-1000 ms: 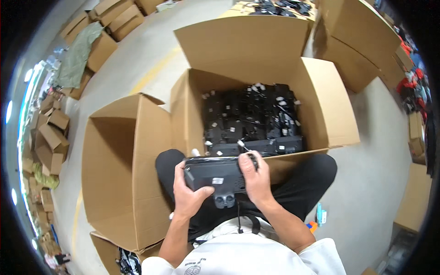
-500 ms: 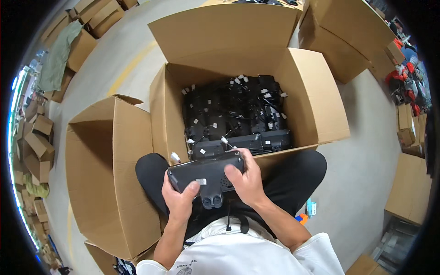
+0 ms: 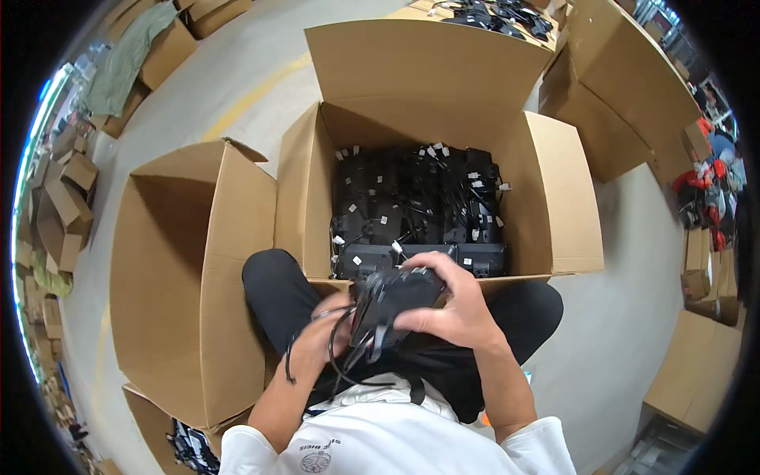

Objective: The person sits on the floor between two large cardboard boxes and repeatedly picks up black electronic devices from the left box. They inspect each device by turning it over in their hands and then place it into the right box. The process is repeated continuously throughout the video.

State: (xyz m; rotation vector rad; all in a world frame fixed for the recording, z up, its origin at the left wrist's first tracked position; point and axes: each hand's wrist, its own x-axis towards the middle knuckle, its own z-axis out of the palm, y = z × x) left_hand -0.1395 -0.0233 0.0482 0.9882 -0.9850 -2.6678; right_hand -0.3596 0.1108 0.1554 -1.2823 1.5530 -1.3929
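Over my lap, my right hand [image 3: 459, 305] grips a black plastic unit with cables [image 3: 404, 294], its thumb across the near face and its fingers over the far edge. The unit is tilted and smeared by motion. My left hand [image 3: 331, 321] is at the unit's left end, blurred, with its fingers mostly hidden. Loose black cables [image 3: 336, 348] hang from the unit across my left wrist. Just beyond stands an open cardboard box [image 3: 574, 194], holding several similar black units [image 3: 388, 218] with cables and white connectors.
To the left stands another open cardboard box [image 3: 162, 309], with a lower box [image 3: 146, 419] of dark parts by it. A tall carton [image 3: 594, 119] is at the far right. More black cabled parts [image 3: 499, 17] lie on a surface at the back. Cartons [image 3: 697, 372] line the right side.
The unit has been turned from lying flat, back face up, to a tilted pose with cables hanging out. My left hand has shifted to its left end. The view has moved slightly.
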